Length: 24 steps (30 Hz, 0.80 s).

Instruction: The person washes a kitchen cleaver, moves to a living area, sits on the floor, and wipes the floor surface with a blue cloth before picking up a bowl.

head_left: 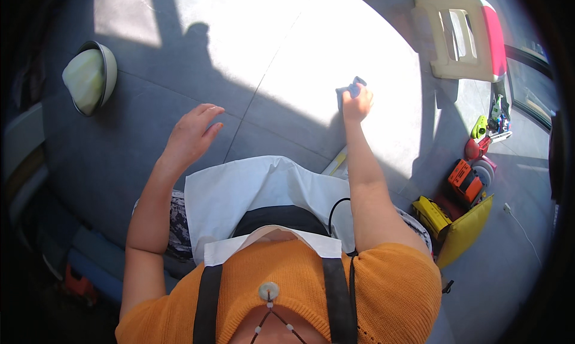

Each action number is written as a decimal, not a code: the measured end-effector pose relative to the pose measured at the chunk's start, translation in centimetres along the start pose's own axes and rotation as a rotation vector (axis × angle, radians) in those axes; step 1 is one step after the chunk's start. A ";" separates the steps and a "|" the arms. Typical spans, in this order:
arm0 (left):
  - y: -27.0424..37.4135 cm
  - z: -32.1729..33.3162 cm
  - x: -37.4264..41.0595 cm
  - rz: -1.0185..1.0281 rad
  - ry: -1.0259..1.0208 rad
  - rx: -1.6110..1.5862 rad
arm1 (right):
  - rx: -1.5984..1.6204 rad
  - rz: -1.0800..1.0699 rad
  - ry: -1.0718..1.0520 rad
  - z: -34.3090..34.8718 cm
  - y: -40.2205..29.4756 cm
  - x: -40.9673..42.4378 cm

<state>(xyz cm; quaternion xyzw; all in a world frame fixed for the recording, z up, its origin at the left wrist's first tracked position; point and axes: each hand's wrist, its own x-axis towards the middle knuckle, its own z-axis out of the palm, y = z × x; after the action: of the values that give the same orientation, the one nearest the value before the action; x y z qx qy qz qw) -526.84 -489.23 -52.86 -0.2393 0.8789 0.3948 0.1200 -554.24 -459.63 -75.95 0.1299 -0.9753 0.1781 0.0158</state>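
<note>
My right hand [357, 103] is closed around a crumpled blue-grey cloth [358, 80], out on the sunlit part of the grey tiled floor [287, 61]. Parts of the cloth stick out past the fingers and to the left of the hand. In the shade further left, my left hand [192, 130] holds nothing, its thumb apart from the other fingers. Whether the left hand touches the floor I cannot tell. A white apron [251, 182] spreads over my lap between the two arms. Beneath my right forearm, a flat white-and-yellow thing [337, 164] is partly hidden.
A bowl [110, 70] with a large pale green lump [84, 76] stands at far left. On the right are a cream plastic stool [426, 38] with a pink part, several small toys [479, 127], an orange-and-black toy [465, 180], a yellow cushion [467, 229] and a white cable [523, 234].
</note>
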 end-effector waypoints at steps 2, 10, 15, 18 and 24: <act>0.3 -0.1 0.0 -0.003 0.006 0.009 | 0.153 -0.136 -0.186 0.4 -5.9 -1.5; -0.7 -0.3 -0.6 0.038 0.094 0.048 | 0.479 -0.224 -0.911 -1.9 -16.9 -0.9; -1.1 0.1 -0.7 0.056 0.078 0.043 | 0.199 -0.519 -0.766 -2.8 -10.6 3.6; -1.5 0.1 -0.8 0.040 0.081 0.039 | -0.071 -0.658 -0.636 -3.6 -9.6 3.4; -2.3 0.5 -1.0 0.048 0.101 0.039 | 0.119 -0.806 -0.600 -0.7 -12.4 -0.4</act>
<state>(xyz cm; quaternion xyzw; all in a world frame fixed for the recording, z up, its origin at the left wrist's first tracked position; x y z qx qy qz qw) -524.79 -489.81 -54.23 -0.2355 0.8968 0.3679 0.0708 -550.64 -470.54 -71.10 0.5419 -0.7975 0.1680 -0.2049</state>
